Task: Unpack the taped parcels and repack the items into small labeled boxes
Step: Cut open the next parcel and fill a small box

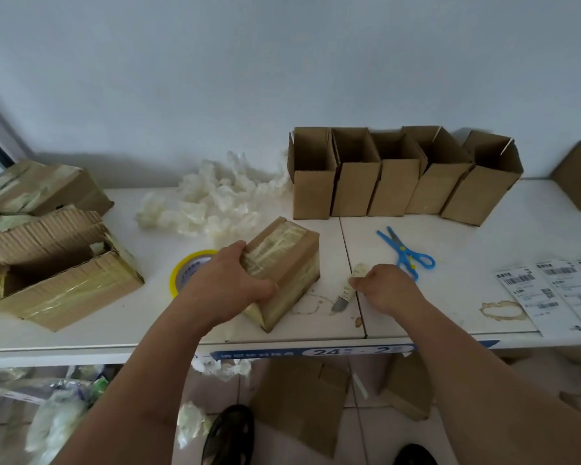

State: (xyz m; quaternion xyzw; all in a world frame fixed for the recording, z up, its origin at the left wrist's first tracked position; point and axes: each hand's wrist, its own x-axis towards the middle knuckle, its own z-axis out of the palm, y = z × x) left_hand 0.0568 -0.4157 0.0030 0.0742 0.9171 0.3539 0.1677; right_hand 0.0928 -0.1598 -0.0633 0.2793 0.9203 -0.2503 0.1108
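Observation:
A small cardboard parcel (284, 260), wrapped in yellowish clear tape, lies tilted on the white table (450, 297) in front of me. My left hand (232, 283) grips its near left end, fingers curled over the top and thumb along the side. Just right of the parcel lies a small knife (343, 294) with a tape-wrapped handle, blade pointing toward me. My right hand (388, 286) has curled fingers, and its fingertips pinch the knife's handle. Several small open boxes (399, 182) stand in a row at the back.
A yellow tape roll (187, 268) lies behind my left hand, and blue scissors (405, 253) beyond my right. Printed labels (550, 290) sit at the right, crumpled tape (212, 203) at the back, and opened large parcels (57, 273) at the left. Cardboard scraps (302, 397) litter the floor.

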